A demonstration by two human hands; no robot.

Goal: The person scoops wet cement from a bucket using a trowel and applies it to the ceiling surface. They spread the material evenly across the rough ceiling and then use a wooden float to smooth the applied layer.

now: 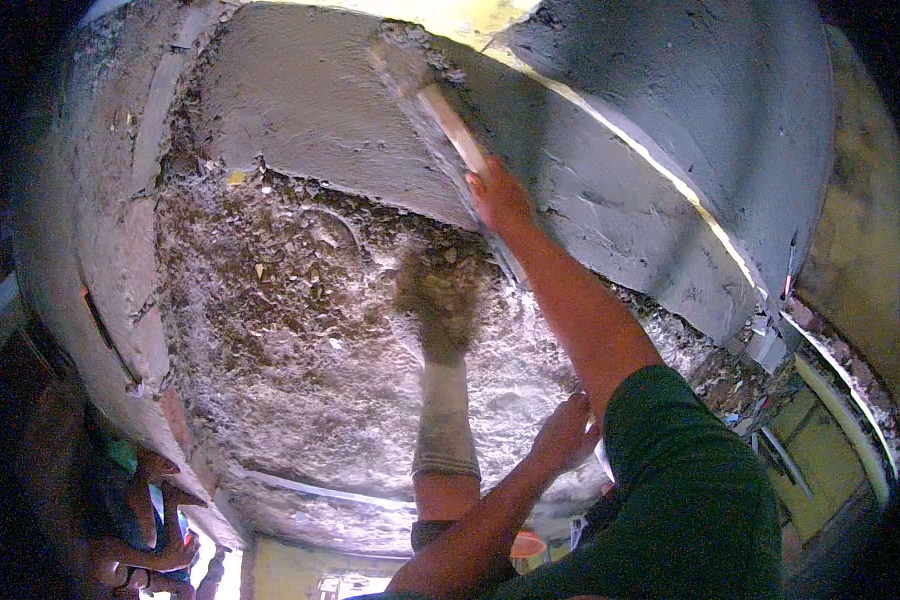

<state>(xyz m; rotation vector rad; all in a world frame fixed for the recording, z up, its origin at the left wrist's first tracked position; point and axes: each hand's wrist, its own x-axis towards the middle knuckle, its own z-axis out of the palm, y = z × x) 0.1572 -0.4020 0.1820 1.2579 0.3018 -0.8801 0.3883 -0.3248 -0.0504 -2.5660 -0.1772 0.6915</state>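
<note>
My right hand [502, 198] is closed round the pale wooden handle of a long plastering float [454, 128]. The float lies slantwise on wet grey cement [300, 95], its lower end reaching past my hand toward the rough rubble. My bare right forearm stretches up from a dark green sleeve. Lower down, my left hand [564, 434] is bent closed close to my right elbow; whatever it may hold is hidden. Between the arms and the cement, a leg in a grey sock [444, 415] ends in a dirt-covered, blurred shoe [440, 300] on the rubble.
Broken rubble [280, 270] borders the smoothed cement. A pale, narrow strip [660, 165] crosses the cement on the right. Grey plastered edging [100, 230] curves along the left. Another person's hands [175, 548] show at the lower left. An orange round thing [527, 545] is near the bottom.
</note>
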